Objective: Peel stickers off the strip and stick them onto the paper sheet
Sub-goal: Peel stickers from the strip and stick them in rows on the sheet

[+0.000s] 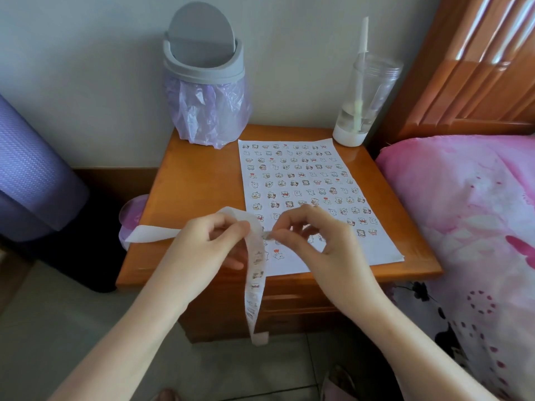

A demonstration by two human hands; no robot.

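A white paper sheet (373, 241) lies on the wooden nightstand (197, 180), covered with rows of small cartoon stickers. A long white sticker strip (256, 273) bends over my left hand (208, 244), which grips it at the fold. One end trails left past the nightstand edge and the other hangs down in front of the drawers. My right hand (312, 235) pinches a small sticker (267, 235) at the strip's fold with thumb and forefinger, above the near left corner of the sheet.
A grey swing-lid bin (202, 53) with a purple bag stands at the nightstand's back left. A clear tumbler (364, 102) with a straw stands at the back right. A bed with pink bedding (463, 215) is on the right, a purple rolled mat (31, 169) on the left.
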